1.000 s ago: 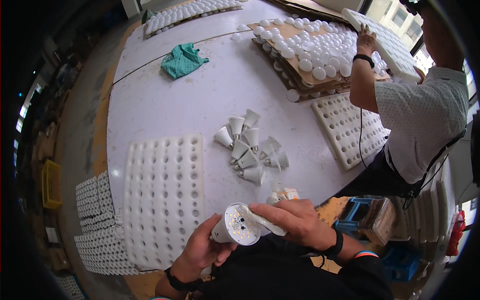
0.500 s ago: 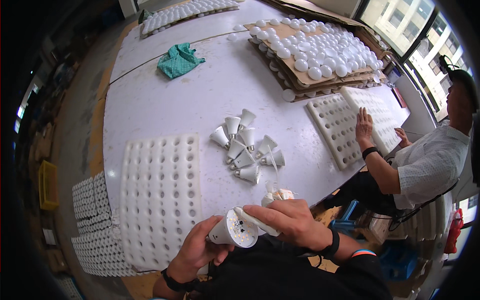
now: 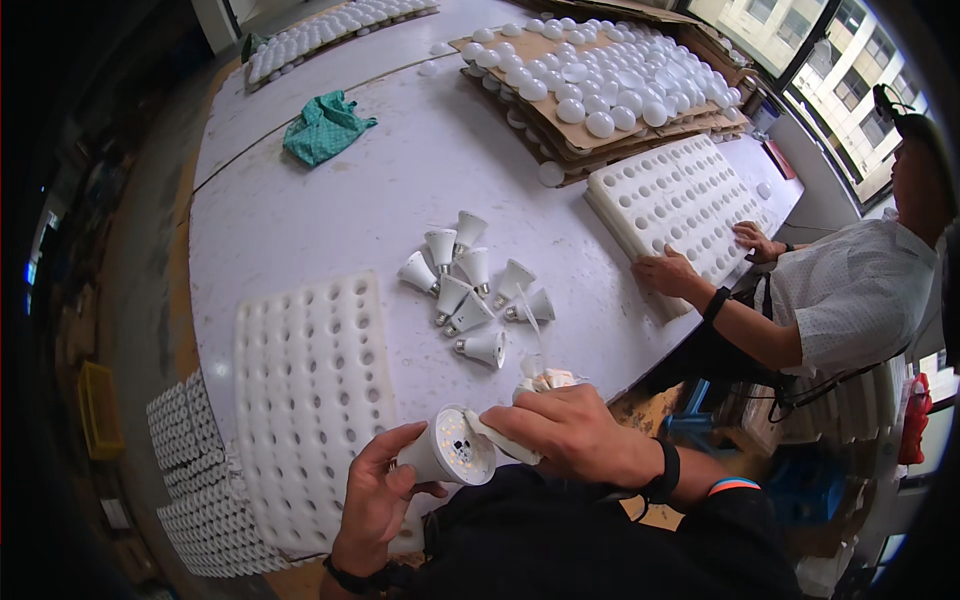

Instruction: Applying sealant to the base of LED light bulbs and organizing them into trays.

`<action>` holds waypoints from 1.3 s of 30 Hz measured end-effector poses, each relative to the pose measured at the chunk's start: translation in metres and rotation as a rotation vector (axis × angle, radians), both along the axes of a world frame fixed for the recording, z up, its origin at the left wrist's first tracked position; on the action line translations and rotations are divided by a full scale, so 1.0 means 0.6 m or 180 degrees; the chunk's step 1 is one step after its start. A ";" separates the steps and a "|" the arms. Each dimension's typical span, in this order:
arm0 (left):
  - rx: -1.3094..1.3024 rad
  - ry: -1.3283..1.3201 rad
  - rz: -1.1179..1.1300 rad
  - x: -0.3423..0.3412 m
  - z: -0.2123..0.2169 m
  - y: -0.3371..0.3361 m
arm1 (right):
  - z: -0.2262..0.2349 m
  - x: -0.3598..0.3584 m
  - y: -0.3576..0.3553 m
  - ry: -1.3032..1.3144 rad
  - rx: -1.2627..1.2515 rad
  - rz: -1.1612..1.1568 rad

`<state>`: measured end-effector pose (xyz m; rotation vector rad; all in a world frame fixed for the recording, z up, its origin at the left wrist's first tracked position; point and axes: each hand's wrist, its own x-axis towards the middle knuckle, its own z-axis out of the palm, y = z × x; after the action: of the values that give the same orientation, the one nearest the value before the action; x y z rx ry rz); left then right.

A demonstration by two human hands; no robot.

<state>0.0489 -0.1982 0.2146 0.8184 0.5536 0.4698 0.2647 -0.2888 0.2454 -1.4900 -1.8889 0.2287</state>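
Note:
My left hand (image 3: 375, 495) grips a white LED bulb base (image 3: 428, 458) without its dome, tilted so its round board of small yellow LEDs faces up and right. My right hand (image 3: 585, 437) is closed around a white, soft-looking pad (image 3: 505, 438), whose end touches the bulb's rim. Beyond the right fingers shows a white and orange wrapped piece (image 3: 548, 379) with a thin translucent spike rising from it; whether the hand holds this too is unclear. Several similar bulb bases (image 3: 468, 315) lie in a loose cluster on the white table (image 3: 300, 220).
A white foam tray with holes (image 3: 315, 390) lies at left, beside stacked white cylindrical parts (image 3: 215, 520). A green cloth (image 3: 327, 128) and cardboard layers of white domes (image 3: 600, 124) stand farther off. At right, a co-worker's hands (image 3: 672, 272) rest on stacked foam trays (image 3: 690, 195).
The view has shifted slightly. The bulb base has turned a little in my left hand, with the pad still at its rim. The co-worker's raised foam tray now lies on the other one.

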 end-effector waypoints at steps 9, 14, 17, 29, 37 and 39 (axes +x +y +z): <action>0.0530 -0.0071 0.0275 -0.004 -0.012 0.001 | -0.006 -0.004 0.001 0.0053 -0.0216 0.0039; 0.0832 -0.0042 0.0354 -0.009 -0.011 0.003 | -0.013 -0.009 0.004 0.0269 -0.0303 -0.0016; 0.0790 -0.0059 0.0325 -0.009 -0.010 0.003 | -0.013 -0.012 0.004 0.0452 -0.0335 -0.0100; 0.1143 -0.0723 0.0597 -0.003 -0.036 0.008 | 0.009 -0.006 0.003 0.1585 -0.1254 0.0063; -0.1125 -0.0568 0.0434 0.025 -0.106 0.043 | -0.017 0.018 -0.026 0.2154 -0.1050 -0.0904; -0.1214 -0.0419 0.0307 0.023 -0.146 0.048 | -0.018 0.024 -0.035 0.2153 -0.1096 -0.0920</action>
<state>0.0630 -0.1695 0.1273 0.3949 0.5404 0.4838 0.2792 -0.3096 0.2343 -1.6150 -1.1187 0.8371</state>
